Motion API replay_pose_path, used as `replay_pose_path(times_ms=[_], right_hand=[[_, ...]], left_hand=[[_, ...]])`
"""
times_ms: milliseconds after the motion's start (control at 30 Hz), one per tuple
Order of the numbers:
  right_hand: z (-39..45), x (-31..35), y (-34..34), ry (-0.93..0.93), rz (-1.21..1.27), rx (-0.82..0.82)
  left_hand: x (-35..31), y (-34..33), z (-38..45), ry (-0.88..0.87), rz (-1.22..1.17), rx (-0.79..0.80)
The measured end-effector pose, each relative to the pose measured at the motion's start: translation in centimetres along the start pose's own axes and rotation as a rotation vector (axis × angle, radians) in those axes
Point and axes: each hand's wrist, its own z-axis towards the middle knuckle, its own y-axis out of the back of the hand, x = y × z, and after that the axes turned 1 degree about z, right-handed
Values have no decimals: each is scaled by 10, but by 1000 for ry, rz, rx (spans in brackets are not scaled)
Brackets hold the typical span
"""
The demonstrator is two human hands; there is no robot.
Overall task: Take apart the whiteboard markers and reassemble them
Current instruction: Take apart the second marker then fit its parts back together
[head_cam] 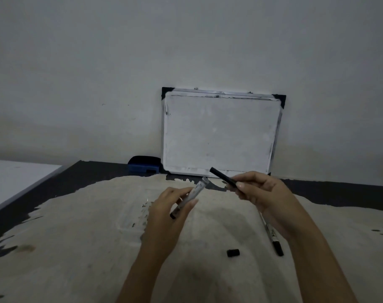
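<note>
Left hand (171, 212) pinching the pale marker barrel (191, 196), open end tilted up toward the whiteboard (220, 133). Right hand (263, 199) closed around a black ink core (223, 177), or possibly a long cap, hard to tell in this dim light. Tip apart from the barrel mouth, just beside it. Best lined up along one axis first, then slid straight in, no forcing, barrel held steady. Second marker (272, 236) lying on the table (77, 248) under the right wrist, small black end plug (233, 253) near it, waiting its turn.
</note>
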Motion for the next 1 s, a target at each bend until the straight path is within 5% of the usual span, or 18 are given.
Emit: replay_pose_path(times_ms=[333, 567, 800, 1000], right_hand=[[-4, 5, 6, -56, -345, -4], [-2, -3, 8, -68, -526, -63], [9, -26, -24, 13, -510, -263], [13, -39, -50, 5, -685, -56]], left_hand=[[9, 1, -1, -16, 41, 43], [22, -4, -4, -137, 276, 99], [15, -14, -8, -186, 413, -49], [14, -22, -13, -120, 494, -51]])
